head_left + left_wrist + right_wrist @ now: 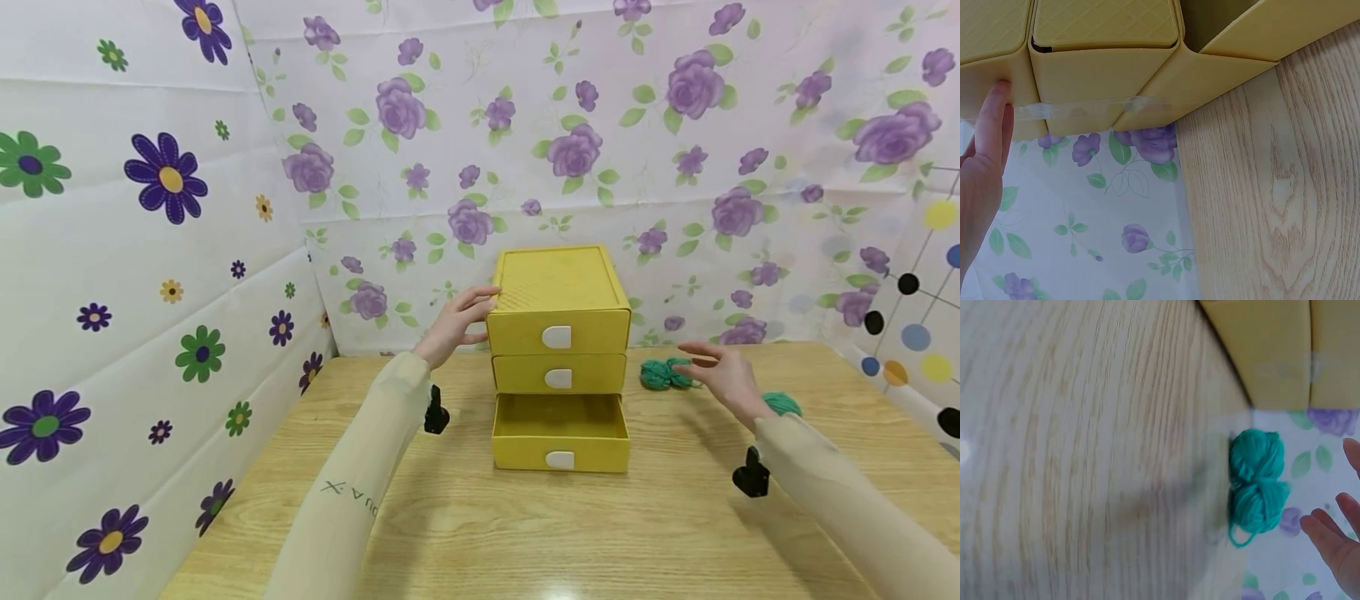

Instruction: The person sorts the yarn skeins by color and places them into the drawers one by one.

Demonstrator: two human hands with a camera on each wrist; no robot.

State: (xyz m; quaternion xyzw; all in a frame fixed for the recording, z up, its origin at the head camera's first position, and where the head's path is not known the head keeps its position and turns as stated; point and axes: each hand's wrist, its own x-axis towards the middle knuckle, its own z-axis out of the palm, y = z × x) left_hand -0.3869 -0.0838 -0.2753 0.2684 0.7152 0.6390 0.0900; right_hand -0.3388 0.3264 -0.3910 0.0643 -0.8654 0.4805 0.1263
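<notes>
A yellow chest of drawers (pixel 558 279) stands mid-table, with white pulls on its three drawers. Its bottom drawer (pixel 525 454) is pulled out, and nothing shows inside. My left hand (pixel 459 322) rests its fingers on the upper left side of the chest; in the left wrist view a fingertip of this hand (pixel 990 134) touches the yellow side. To the right of the chest lies a green yarn skein (pixel 657 375), tied in the middle. My right hand (pixel 726 379) hovers near it, fingers apart and holding nothing. The right wrist view shows a gap between skein (pixel 1259 506) and hand (pixel 1335 544).
A second piece of green yarn (pixel 782 404) lies behind my right wrist, partly hidden by it. The wooden table (pixel 562 533) meets flowered cloth (pixel 420 175) at the back and another patterned cloth (pixel 112 275) on the left.
</notes>
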